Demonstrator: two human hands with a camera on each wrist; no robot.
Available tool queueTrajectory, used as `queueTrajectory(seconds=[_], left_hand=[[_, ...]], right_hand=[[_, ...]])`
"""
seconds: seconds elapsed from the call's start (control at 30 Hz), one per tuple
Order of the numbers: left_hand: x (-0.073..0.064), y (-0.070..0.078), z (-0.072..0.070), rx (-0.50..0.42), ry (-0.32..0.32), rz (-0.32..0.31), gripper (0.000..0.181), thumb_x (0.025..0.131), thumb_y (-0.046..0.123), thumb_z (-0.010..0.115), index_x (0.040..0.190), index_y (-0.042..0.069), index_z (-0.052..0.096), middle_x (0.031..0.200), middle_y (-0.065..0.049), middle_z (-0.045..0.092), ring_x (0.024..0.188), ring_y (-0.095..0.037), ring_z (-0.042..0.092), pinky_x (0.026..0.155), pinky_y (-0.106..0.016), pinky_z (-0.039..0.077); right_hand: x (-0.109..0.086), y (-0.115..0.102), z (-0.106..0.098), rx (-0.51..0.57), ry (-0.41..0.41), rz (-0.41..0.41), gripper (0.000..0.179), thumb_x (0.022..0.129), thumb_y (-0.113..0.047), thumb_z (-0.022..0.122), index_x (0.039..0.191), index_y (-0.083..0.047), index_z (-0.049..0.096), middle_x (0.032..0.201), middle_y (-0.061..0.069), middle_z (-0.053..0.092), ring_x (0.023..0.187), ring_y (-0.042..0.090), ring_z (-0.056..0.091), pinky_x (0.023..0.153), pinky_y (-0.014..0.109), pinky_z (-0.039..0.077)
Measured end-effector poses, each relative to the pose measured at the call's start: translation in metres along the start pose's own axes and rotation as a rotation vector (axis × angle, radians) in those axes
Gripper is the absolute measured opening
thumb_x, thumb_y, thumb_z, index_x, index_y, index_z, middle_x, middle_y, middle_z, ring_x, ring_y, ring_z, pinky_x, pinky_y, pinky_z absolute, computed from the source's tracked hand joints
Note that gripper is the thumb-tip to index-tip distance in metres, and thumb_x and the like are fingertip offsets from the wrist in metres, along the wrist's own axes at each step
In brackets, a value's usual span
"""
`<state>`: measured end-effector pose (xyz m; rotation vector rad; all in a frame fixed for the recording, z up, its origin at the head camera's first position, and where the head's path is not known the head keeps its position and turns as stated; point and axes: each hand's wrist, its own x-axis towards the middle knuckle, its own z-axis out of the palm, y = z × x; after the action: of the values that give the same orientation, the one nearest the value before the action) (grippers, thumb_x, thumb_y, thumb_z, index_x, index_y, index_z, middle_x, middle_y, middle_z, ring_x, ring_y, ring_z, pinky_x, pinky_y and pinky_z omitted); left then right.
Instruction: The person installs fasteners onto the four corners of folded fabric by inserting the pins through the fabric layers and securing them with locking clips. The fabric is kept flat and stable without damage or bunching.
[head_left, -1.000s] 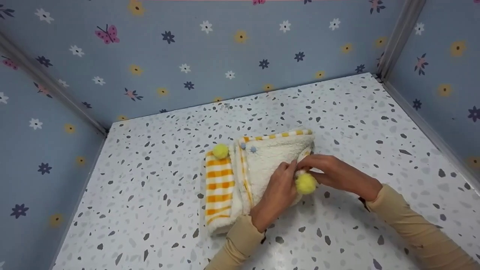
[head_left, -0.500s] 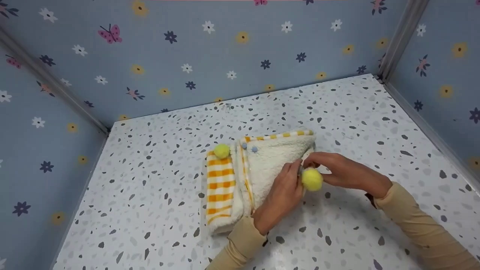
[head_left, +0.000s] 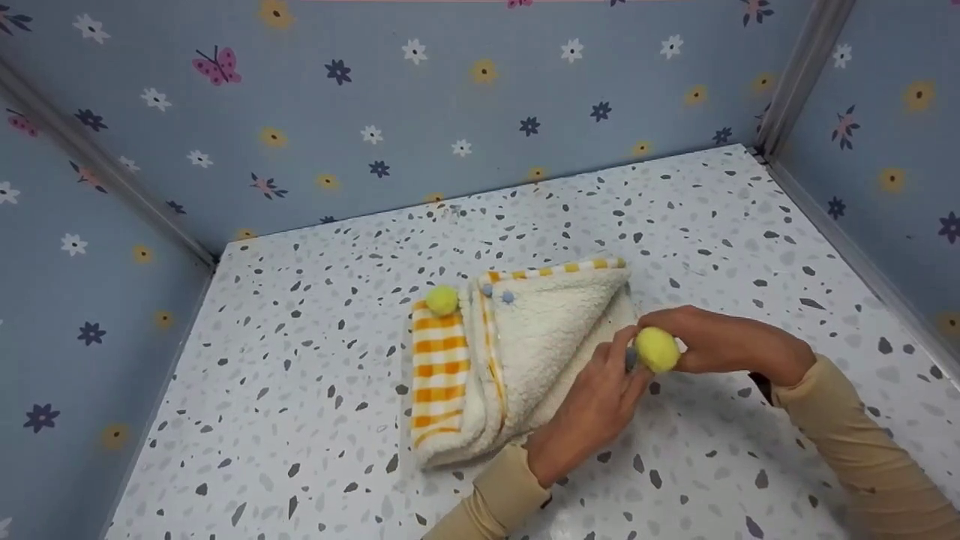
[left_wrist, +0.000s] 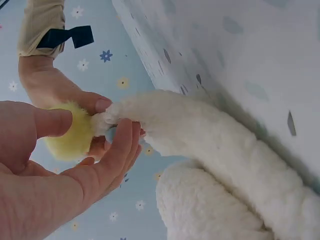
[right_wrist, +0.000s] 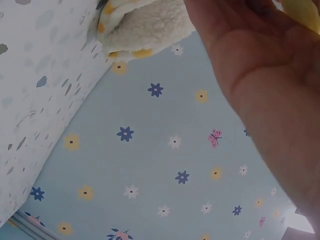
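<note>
A folded cream fleece cloth (head_left: pixel 551 322) with yellow-and-white checks lies on the speckled table. Its right corner, bearing a fuzzy yellow pom-pom (head_left: pixel 658 349), is raised between both hands. My left hand (head_left: pixel 592 397) pinches the fleece edge near a blue-grey button (head_left: pixel 631 357); in the left wrist view its thumb lies against the pom-pom. Behind the pom-pom, my right hand (head_left: pixel 731 345) pinches the same corner, its fingertips partly hidden. A second yellow pom-pom (head_left: pixel 442 301) sits at the cloth's upper left. Two more blue buttons (head_left: pixel 508 297) show near the top fold.
The white speckled table (head_left: pixel 300 360) extends around the cloth. Blue flowered panels (head_left: pixel 420 97) wall it in at the back and both sides, with metal posts (head_left: pixel 802 75) at the corners.
Both hands have moved right, drawing the pom-pom corner outward from the cloth. A diagonal fold in the fleece is now uncovered, and the blue-grey button by the left fingers has come into view.
</note>
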<state>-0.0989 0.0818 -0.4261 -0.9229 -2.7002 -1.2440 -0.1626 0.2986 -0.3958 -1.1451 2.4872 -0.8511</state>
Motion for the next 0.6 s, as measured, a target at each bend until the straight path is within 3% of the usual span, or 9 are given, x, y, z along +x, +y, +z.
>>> queueTrajectory(seconds=[0.2,0.37,0.5,0.6], left_hand=[[-0.002,0.003,0.007,0.059,-0.034,0.07,0.047,0.111,0.026,0.044,0.153,0.005,0.038,0.124,-0.018,0.059,0.104,-0.017,0.064,0.086,-0.022,0.052],[-0.004,0.005,0.012,0.105,-0.056,0.094,0.048,0.112,0.025,0.041,0.155,0.002,0.037,0.125,-0.018,0.061,0.11,-0.02,0.065,0.09,-0.025,0.053],[-0.005,0.007,0.016,0.123,-0.107,0.109,0.05,0.112,0.023,0.042,0.156,0.0,0.033,0.129,-0.019,0.061,0.114,-0.02,0.064,0.093,-0.026,0.052],[-0.005,0.007,0.017,0.124,-0.145,0.131,0.051,0.112,0.021,0.043,0.157,0.001,0.031,0.132,-0.017,0.06,0.116,-0.015,0.062,0.093,-0.021,0.05]], right_hand=[[-0.004,0.001,-0.002,0.031,-0.074,0.034,0.024,0.089,-0.002,0.078,0.108,-0.014,0.069,0.098,-0.011,0.067,0.087,0.006,0.059,0.082,0.03,0.052],[-0.007,0.003,-0.002,0.021,-0.126,0.045,0.018,0.091,-0.014,0.079,0.105,-0.014,0.069,0.097,-0.013,0.066,0.086,0.004,0.059,0.08,0.03,0.052],[-0.009,0.004,-0.001,0.004,-0.168,0.07,0.023,0.088,-0.021,0.083,0.104,-0.014,0.069,0.098,-0.013,0.066,0.087,0.004,0.059,0.08,0.032,0.052],[-0.01,0.001,-0.002,-0.007,-0.197,0.122,0.03,0.084,-0.019,0.086,0.109,-0.01,0.07,0.104,-0.007,0.069,0.094,0.012,0.063,0.086,0.037,0.053]])
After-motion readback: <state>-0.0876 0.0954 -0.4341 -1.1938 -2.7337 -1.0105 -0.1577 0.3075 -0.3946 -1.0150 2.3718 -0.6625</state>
